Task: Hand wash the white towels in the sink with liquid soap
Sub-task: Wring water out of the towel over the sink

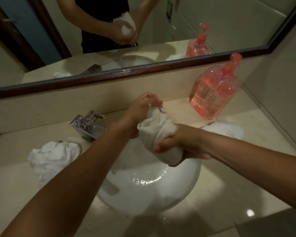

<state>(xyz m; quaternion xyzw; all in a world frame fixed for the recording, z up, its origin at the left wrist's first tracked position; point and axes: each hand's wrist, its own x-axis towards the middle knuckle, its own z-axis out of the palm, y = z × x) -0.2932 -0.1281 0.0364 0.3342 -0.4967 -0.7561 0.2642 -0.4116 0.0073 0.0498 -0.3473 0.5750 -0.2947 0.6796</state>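
Both hands squeeze one white towel (158,130). My left hand (142,108) grips the far end and my right hand (174,146) grips the near end. I hold it right over the sink (143,187), I think so the water drips in. The twisted roll runs long from my right hand up and away to my left hand.

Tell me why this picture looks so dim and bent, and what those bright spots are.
Head view: dim, warm light; the wide-angle lens bows the mirror frame; glare glints on the wet sink and faucet; the gripped towel looks slightly soft.
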